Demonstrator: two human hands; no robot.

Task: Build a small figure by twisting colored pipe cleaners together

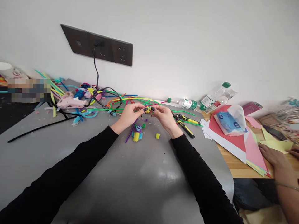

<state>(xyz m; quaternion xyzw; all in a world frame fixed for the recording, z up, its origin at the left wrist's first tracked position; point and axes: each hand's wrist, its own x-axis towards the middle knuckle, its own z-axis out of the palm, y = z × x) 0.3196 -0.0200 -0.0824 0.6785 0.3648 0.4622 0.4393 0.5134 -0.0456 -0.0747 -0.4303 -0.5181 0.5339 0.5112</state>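
Black sleeves (70, 172) flank fuzzy figure (137, 133), L hand (128, 116) & R hand (164, 118) beyond it, fingers nearly closed, pinching yellow pc. (148, 109) from both sides, prob. for control.

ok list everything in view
Socket panels: three, dark, wall
Cable: one, black, below sockets
Pipe cleaners: many, mixed, rear
Glue gun: one, pink, left
Bottles: at least two, clear, right rear
Pliers: one, black-yellow, right
Tissue pack: one, blue-white, on papers
Papers: several, mixed, right
Fuzzy figure: one, multicoloured, centre
Yellow piece: one, right of figure
Tabletop: one, grey, underneath
Co-worker's hand: at least one, far right
Held bit: one, yellow, centre
Left fingers, right fingers: dark nails, on bit
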